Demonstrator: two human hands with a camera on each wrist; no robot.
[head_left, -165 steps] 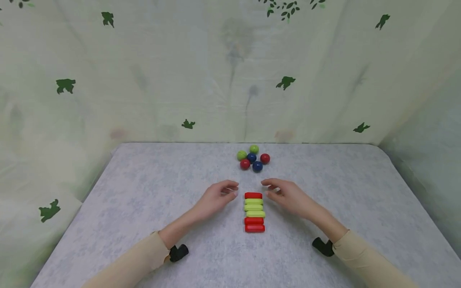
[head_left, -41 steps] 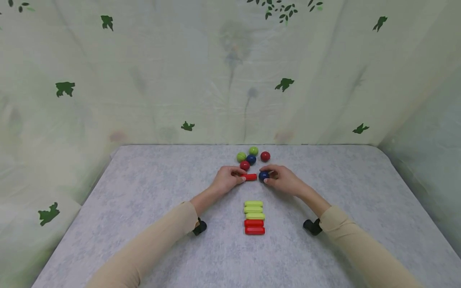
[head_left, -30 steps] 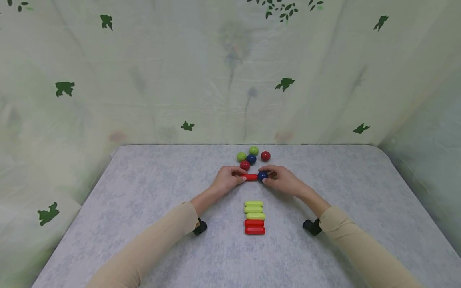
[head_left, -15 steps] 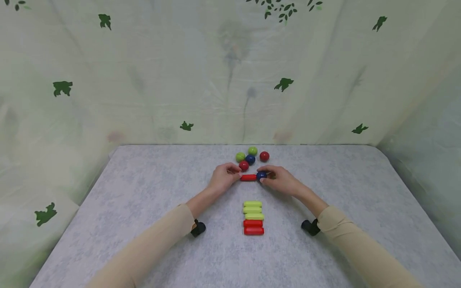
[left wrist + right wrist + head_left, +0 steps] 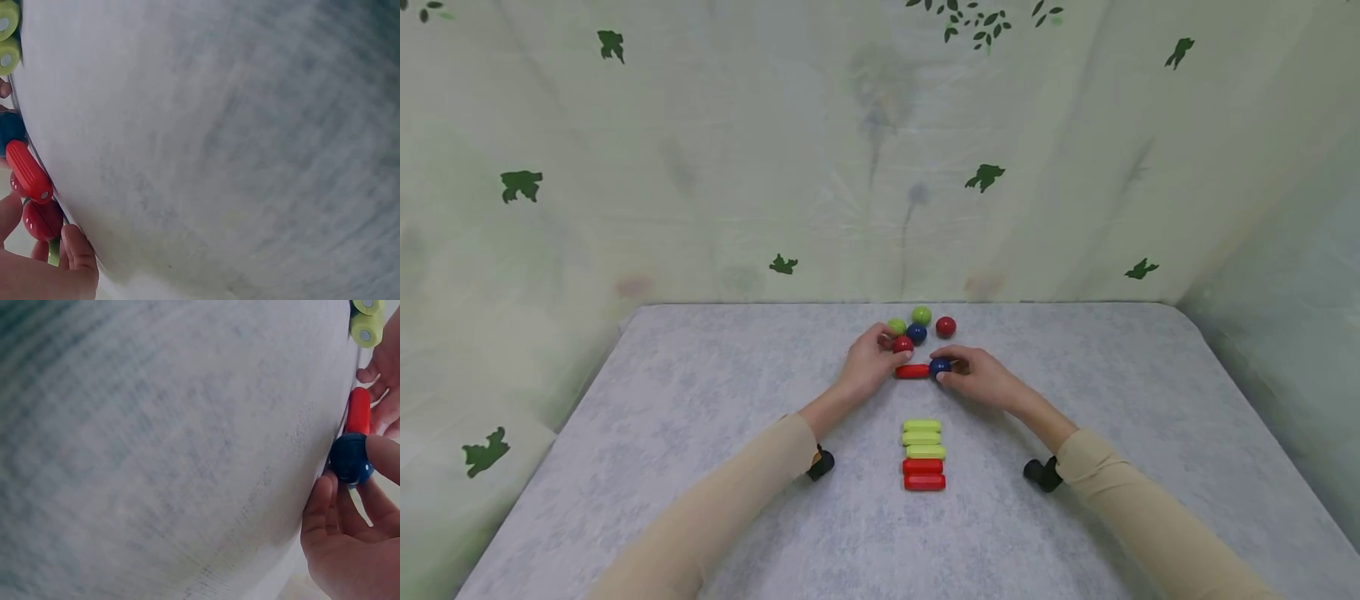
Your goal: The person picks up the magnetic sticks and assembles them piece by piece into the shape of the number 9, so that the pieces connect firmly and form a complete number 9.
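Observation:
My right hand [image 5: 981, 379] pinches a glossy blue ball [image 5: 939, 367] between thumb and fingers. A short red rod [image 5: 912, 372] with a metal tip lies end-on against that ball, pointing left. Just beyond the rod's left end, my left hand [image 5: 868, 364] has thumb and fingers curled round a red ball [image 5: 903, 344]. In the left wrist view the red ball [image 5: 42, 220] sits between my thumb and fingers, right beside the rod's free end. The right wrist view shows the blue ball [image 5: 351, 457] touching the red rod [image 5: 359, 411].
Behind the hands lie two green balls, one at the back [image 5: 921, 316], a second blue ball [image 5: 917, 333] and another red ball [image 5: 946, 327]. Nearer me is a row of three yellow-green rods [image 5: 922, 438] and two red rods [image 5: 924, 482]. A patterned curtain [image 5: 737, 167] hangs behind the table [image 5: 760, 367].
Rod and blue ball were taken from the row and the cluster, then brought together. My left hand has since let go of the rod and moved to the red ball; the right keeps the blue ball.

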